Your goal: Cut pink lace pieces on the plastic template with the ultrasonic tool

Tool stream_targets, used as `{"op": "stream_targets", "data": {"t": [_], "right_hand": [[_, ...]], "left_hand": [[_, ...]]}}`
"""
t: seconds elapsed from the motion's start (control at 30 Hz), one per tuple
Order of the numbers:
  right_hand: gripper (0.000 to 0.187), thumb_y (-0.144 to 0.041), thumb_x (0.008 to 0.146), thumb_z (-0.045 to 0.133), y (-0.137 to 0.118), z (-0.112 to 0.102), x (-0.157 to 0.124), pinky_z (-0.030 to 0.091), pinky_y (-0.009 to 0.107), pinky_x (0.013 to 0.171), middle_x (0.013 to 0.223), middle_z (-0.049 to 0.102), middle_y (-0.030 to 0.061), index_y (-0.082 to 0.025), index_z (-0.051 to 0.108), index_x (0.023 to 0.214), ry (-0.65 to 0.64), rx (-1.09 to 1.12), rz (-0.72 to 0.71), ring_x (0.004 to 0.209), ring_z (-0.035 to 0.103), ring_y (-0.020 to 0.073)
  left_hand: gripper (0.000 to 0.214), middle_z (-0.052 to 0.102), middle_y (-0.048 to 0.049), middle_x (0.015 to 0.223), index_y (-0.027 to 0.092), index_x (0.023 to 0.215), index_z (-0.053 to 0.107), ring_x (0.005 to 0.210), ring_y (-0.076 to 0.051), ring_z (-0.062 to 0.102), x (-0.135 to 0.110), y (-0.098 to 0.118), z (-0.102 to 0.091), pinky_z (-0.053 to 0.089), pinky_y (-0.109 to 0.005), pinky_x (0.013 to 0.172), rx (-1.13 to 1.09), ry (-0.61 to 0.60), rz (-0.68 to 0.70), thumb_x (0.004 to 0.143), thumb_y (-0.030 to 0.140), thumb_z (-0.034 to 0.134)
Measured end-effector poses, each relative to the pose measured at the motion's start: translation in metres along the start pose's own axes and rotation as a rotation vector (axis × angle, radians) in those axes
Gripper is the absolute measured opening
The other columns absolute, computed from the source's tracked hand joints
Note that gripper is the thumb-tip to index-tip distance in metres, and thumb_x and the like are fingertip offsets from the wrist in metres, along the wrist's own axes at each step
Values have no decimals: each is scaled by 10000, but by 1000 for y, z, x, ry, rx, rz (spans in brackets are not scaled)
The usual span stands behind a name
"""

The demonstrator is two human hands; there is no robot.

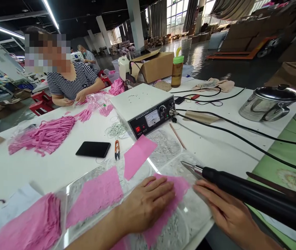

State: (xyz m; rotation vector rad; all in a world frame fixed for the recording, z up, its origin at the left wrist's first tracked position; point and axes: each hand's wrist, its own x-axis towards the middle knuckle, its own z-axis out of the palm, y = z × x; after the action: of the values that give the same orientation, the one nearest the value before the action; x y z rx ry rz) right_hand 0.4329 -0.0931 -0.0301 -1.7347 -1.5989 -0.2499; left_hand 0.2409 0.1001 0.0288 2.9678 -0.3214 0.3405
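My left hand [145,203] lies flat, fingers stretched, on a pink fabric piece [175,189] that rests on a clear plastic sheet [186,222] at the table's near edge. My right hand [222,206] lies flat beside it, fingertips at the fabric's right edge, fingers extended. A black handheld tool with a metal tip [241,189] rests across above my right hand, unheld, its tip near the fabric's far corner. Two more pink pieces [138,156] [95,196] lie to the left on the sheet.
A white control box with a dial [148,109] stands mid-table, black cables [241,133] running right. Black phone [93,149], orange snips [117,149], pink strip piles [43,135] [30,227], a steel pot [270,102], a bottle [177,69]. A person in a striped shirt [69,81] works opposite.
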Motion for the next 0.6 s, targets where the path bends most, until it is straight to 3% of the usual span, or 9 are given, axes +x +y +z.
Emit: {"op": "stream_targets", "data": {"t": [0.17, 0.33, 0.43, 0.6], "right_hand": [[410, -88, 886, 465, 5, 4, -2, 415, 196, 1029, 1161, 667, 15, -256, 607, 1232, 25, 2, -27, 1048, 646, 130], [548, -64, 887, 397, 10, 8, -6, 490, 245, 966, 1248, 618, 40, -276, 469, 1387, -151, -89, -51, 1122, 611, 171], [602, -16, 865, 341, 10, 9, -7, 513, 229, 929, 1248, 617, 51, -276, 458, 1396, -189, -124, -45, 1124, 610, 168], [473, -120, 906, 434, 11, 9, -8, 504, 294, 969, 1238, 633, 37, -288, 530, 1337, -145, -190, -38, 1093, 630, 202]], "left_hand": [[341, 557, -94, 1345, 119, 1288, 514, 1321, -228, 441, 5, -3, 3, 349, -393, 1111, -12, -64, 4, 979, 227, 417], [345, 540, -89, 1365, 113, 1302, 506, 1338, -246, 419, 6, -3, 3, 344, -418, 1116, 7, -111, 27, 987, 218, 409], [339, 546, -86, 1359, 116, 1293, 512, 1347, -245, 406, 6, -3, 4, 331, -423, 1126, 7, -104, 35, 983, 212, 416], [319, 575, -81, 1325, 133, 1269, 534, 1342, -216, 414, 5, -2, 5, 317, -398, 1136, 6, -58, 28, 985, 217, 416]]}}
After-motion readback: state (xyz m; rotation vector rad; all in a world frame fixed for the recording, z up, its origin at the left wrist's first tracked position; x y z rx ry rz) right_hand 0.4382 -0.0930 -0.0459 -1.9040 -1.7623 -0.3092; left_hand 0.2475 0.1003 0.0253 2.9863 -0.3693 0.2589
